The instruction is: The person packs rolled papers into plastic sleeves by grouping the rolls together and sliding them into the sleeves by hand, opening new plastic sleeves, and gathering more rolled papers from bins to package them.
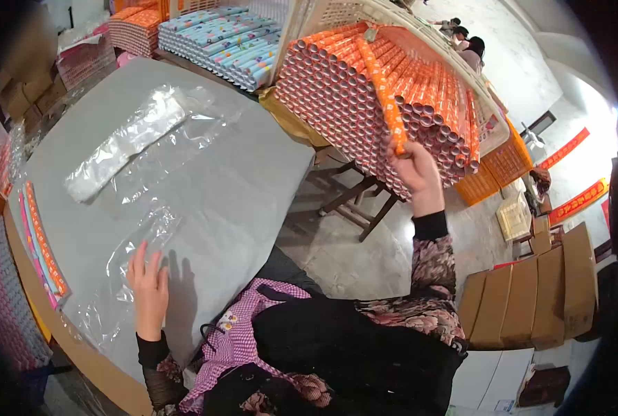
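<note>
My right hand point(416, 170) is closed around the near end of an orange patterned paper roll point(386, 97), which slants across the top of a large stack of similar orange rolls point(343, 104) with hollow ends. Over the grey table point(219, 201), my left hand point(149, 284) has its fingers apart and holds nothing. Beside it lies a crinkled clear plastic bag point(146, 232); I cannot tell whether the fingers touch it. Farther up the table is a pile of clear plastic bags point(132, 139). Pink, blue and orange rolls point(42, 243) lie together at the left edge.
Light blue patterned rolls point(219, 41) are stacked behind the table. A cream plastic crate point(486, 107) backs the orange stack, with a wooden stool point(368, 197) beneath. Cardboard boxes point(531, 298) stand at the right. Other people point(468, 45) are far off at the upper right.
</note>
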A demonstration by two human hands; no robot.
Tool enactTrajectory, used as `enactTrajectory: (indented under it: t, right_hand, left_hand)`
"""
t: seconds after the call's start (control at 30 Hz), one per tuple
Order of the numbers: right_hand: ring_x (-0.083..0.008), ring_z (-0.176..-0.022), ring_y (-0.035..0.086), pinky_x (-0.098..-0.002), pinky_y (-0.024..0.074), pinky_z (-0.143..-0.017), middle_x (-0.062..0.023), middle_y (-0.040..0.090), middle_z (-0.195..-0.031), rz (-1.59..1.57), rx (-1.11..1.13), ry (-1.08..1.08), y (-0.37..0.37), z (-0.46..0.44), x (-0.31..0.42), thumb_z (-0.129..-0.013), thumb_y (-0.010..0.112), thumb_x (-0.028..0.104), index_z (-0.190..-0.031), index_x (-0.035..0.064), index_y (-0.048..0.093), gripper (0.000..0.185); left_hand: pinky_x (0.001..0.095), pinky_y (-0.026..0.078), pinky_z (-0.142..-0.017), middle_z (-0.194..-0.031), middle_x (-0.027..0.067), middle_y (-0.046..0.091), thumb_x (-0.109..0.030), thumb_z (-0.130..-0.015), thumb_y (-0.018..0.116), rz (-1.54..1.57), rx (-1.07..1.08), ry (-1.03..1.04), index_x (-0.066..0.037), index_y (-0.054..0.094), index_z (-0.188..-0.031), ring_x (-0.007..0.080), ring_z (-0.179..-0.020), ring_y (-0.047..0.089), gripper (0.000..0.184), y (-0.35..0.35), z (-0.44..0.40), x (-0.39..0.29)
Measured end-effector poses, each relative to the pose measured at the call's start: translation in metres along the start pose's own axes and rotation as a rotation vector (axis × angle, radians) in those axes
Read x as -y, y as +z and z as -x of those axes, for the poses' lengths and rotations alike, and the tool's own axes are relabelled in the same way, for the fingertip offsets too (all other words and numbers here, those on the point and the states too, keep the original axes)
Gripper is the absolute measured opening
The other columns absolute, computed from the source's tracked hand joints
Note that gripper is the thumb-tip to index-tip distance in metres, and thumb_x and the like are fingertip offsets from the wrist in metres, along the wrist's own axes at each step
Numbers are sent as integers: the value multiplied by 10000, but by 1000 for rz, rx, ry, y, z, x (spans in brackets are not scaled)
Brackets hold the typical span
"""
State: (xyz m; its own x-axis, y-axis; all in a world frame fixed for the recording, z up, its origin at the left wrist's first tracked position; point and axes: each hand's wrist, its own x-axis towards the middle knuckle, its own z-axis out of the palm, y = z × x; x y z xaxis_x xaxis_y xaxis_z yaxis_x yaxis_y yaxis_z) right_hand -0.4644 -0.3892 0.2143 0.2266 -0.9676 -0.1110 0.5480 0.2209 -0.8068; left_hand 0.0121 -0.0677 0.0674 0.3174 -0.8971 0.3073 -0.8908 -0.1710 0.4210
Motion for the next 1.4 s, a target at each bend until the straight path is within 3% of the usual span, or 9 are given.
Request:
enactTrajectory:
  t: [0.27,0.4,0.57,0.7,0.77,0.87,1.07,1.27,1.4]
  right_hand:
    - [-157,-896,579,-301,493,-797,-117,556,-1170,-388,240,102,56,57,-119,-902,559,11,-1345,-39,450,459]
    - [-160,-881,567,-314,476,-757,-114,554,-1137,-180,327,216,80,85,-171,-826,474,-15,-1316,-48,462,491]
    - [-194,-884,597,-361,533,-784,-139,572,-1156,49,529,399,101,102,-232,-834,588,25,-1331,-52,444,523]
    - [-162,-1018,589,-360,515,-910,-114,559,-1205,534,815,257,118,119,-289,-977,525,57,-1525,-28,237,624]
    - [-160,-1032,584,-351,505,-928,-102,548,-1206,567,956,251,129,123,-303,-983,525,55,-1522,-31,242,615]
    - [-233,-1097,585,-362,474,-979,-132,542,-1262,740,1248,184,155,102,-296,-952,587,46,-1492,-39,310,612]
    - [-364,-1288,479,-492,363,-1100,-189,510,-1381,1235,1527,-1276,246,47,-242,-783,749,215,-1442,20,415,764]
    - [-264,-1205,537,-481,343,-1117,-108,584,-1246,1462,1771,-1614,274,30,-237,-847,662,224,-1362,41,498,571]
    - [-203,-863,569,-331,420,-770,-36,566,-927,1341,1882,-1490,267,29,-244,-864,621,183,-1171,48,563,341]
  left_hand:
    - [407,427,-1022,-1413,139,526,-23,-882,581,472,-38,160,-19,572,-1292,309,-1263,503,410,-9,-29,-46]
    - [331,457,-1000,-1327,96,600,-137,-1001,516,958,167,-32,-13,547,-1344,208,-1213,567,365,-6,-57,-77]
    - [339,500,-935,-1232,126,617,-253,-1047,507,1498,69,-274,15,511,-1329,193,-1144,594,389,21,-87,-97]
    - [316,545,-717,-942,80,622,-242,-1013,556,1703,-103,-432,-25,515,-1091,167,-822,637,234,20,-89,-81]
    - [303,507,-510,-761,28,569,-249,-973,597,1608,-319,-527,-61,492,-980,133,-566,569,215,16,-82,-78]
    - [298,487,-477,-719,20,554,-232,-965,592,1476,-211,-552,-67,493,-982,125,-516,539,193,-9,-61,-52]
    - [258,457,-437,-700,12,540,-251,-923,610,1318,172,-651,-53,513,-1037,98,-502,537,248,-34,-27,-20]
    - [224,461,-464,-763,4,559,-286,-932,602,1172,637,-616,-41,538,-1116,69,-540,541,313,-53,10,-34]
    - [268,469,-500,-755,15,569,-292,-952,602,1044,760,-589,-40,554,-1117,88,-583,566,305,-53,24,-21]
